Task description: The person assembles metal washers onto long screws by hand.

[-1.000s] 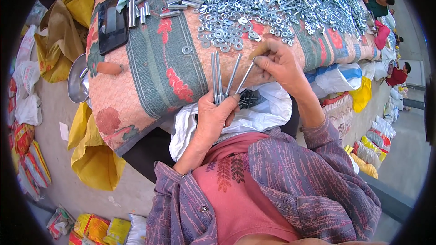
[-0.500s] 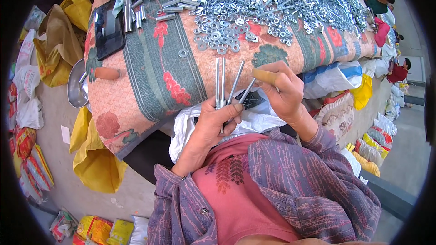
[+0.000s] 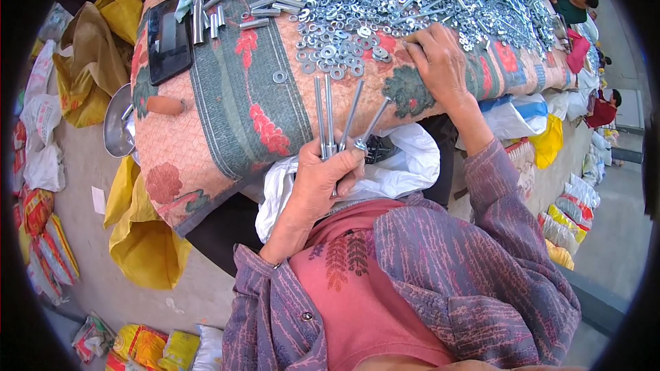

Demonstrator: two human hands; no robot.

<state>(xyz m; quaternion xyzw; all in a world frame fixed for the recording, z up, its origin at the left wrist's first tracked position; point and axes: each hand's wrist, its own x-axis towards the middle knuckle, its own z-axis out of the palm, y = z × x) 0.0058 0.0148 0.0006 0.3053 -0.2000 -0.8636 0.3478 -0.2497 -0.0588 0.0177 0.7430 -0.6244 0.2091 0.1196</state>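
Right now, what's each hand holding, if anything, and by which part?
The left hand holds four metal rods by their lower parts. Whether the right hand, at the hardware pile, holds anything cannot be told.

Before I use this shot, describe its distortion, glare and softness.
Head view: fisheye bowing with black corners; head view: bright glints on the metal tubes and rods; head view: the left hand reads clearly, while the distant person in red looks soft.

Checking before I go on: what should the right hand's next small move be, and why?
Probably pinch one piece from the pile of small metal rings: the right hand is already at the pile's near edge, while the left hand is taken up gripping four metal rods.
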